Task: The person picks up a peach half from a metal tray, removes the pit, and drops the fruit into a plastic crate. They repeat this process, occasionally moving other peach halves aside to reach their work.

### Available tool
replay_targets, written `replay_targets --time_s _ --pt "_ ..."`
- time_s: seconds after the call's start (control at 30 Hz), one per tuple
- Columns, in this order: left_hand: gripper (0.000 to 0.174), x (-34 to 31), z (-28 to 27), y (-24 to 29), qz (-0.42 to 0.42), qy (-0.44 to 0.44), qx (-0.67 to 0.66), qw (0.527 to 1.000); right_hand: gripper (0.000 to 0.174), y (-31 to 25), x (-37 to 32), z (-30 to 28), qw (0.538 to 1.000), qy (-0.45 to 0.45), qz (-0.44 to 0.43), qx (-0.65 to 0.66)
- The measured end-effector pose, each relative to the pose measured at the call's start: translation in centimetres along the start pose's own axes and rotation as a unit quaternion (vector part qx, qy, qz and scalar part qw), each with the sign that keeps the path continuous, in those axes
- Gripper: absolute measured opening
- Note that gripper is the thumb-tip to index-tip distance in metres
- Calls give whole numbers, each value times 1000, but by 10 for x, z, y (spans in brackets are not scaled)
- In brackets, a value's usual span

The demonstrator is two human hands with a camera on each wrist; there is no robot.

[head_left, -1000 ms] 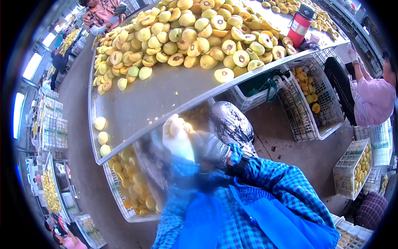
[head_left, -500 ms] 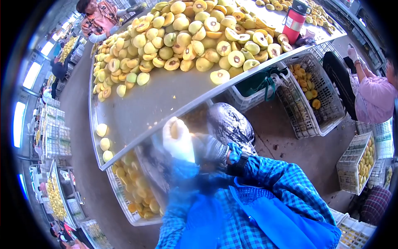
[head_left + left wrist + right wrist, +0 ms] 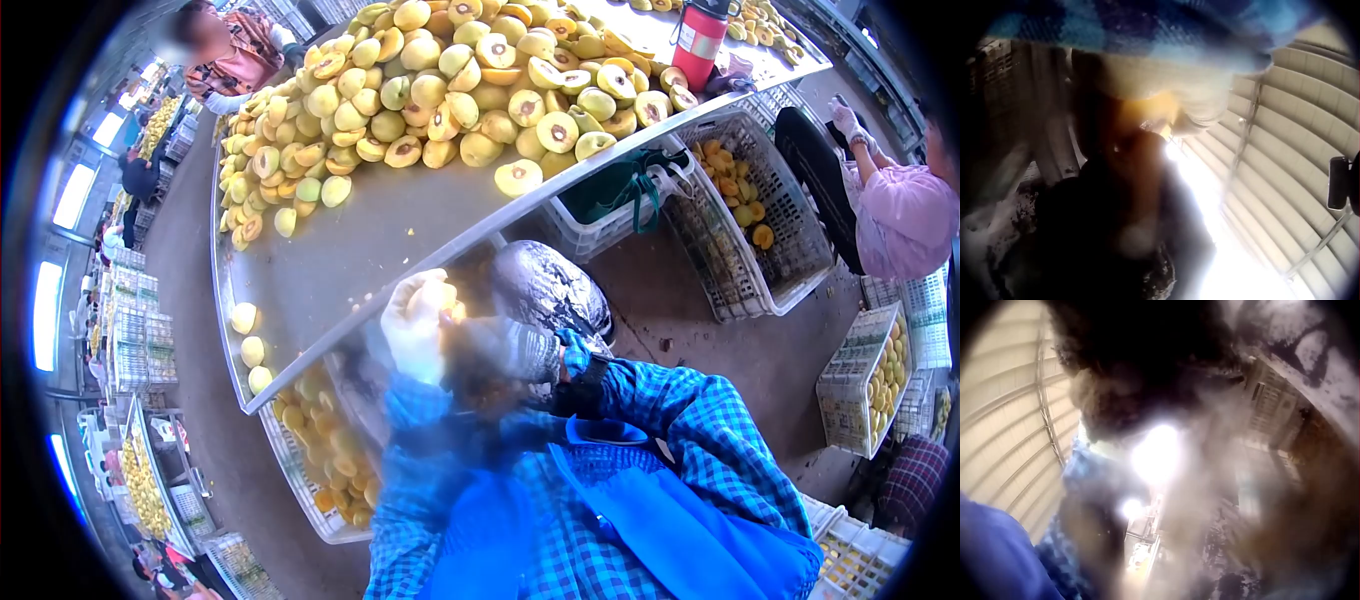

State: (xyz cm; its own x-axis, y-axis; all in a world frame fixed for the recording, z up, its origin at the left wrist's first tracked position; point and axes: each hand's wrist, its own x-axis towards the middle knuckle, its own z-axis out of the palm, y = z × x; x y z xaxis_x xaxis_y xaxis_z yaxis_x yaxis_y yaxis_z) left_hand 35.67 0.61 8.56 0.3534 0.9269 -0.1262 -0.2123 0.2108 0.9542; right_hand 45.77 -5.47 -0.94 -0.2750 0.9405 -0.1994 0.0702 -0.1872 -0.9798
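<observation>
In the head view the white-gloved left hand [image 3: 415,325] curls round a yellow fruit piece [image 3: 440,298], just below the metal table's edge. The right hand [image 3: 500,352], in a darker grey glove, is close against it; blur hides its fingers and anything in them. In the left wrist view the pale glove [image 3: 1191,94] holds orange-yellow flesh [image 3: 1147,111]. The right wrist view is dark and blurred by glare. Beyond the hands, halved yellow fruit [image 3: 430,90] with brown centres lies heaped on the metal table [image 3: 350,240].
A crate of fruit [image 3: 335,525] stands below the table's near-left corner. Under the right side are a white crate with green cloth [image 3: 620,205] and a grey crate [image 3: 745,290]. A red bottle [image 3: 698,48] stands on the table. People sit at the upper left and right.
The left hand has shifted slightly left and turned, and the fruit piece in it looks different. The head view has tilted a little. At the upper left, the other person has come further into view.
</observation>
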Motion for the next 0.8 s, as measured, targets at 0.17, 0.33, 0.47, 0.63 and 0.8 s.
replay_targets --time_s 0.17,0.33,0.47,0.63,0.8 --pt "17 -2 5 -4 39 13 58 997 42 -7 -14 -6 975 45 -208 67" --pt "21 -9 6 2 63 -63 155 984 31 -45 -32 -39 995 -87 36 -21" --pt "21 -9 4 7 66 -132 185 972 30 -43 -54 -58 991 -116 22 -55" --pt "34 -13 0 -2 22 -158 -17 987 29 -20 -62 -12 986 11 -77 150" --pt "45 -24 1 -12 18 -113 -90 989 28 -39 -59 16 955 9 -63 288"
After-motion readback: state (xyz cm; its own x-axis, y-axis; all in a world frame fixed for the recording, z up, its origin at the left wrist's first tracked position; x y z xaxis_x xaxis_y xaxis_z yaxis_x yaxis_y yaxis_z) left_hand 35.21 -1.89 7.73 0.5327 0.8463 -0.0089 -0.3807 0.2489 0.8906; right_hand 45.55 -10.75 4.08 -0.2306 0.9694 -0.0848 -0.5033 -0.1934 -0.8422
